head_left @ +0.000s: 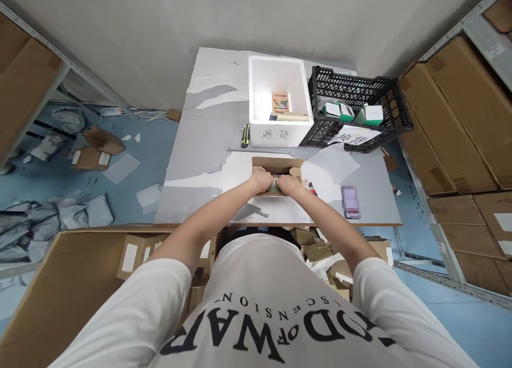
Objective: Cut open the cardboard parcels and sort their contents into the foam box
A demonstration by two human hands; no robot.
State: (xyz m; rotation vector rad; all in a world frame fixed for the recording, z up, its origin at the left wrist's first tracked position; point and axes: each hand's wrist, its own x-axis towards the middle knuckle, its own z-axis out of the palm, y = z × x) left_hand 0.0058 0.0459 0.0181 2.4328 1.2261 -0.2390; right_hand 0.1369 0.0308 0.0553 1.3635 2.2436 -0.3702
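Note:
A small cardboard box [278, 161] lies with its lid up on the table in front of me. My left hand [263, 181] reaches into its left half, fingers curled and thumb toward the middle. My right hand [288, 184] mirrors it on the right side, also closed. Between the two thumbs shows a bit of a pale green thing [274, 186]; the hands and the box's walls cover most of it, so its kind cannot be made out.
Behind the box stand a white foam bin [280, 136] with several books and a black crate [360, 82] holding green-and-white boxes. A yellow-black utility knife [245, 136] lies left of the bin. A purple phone-like thing [351, 201] lies at right. Cartons [456, 117] fill the right shelf.

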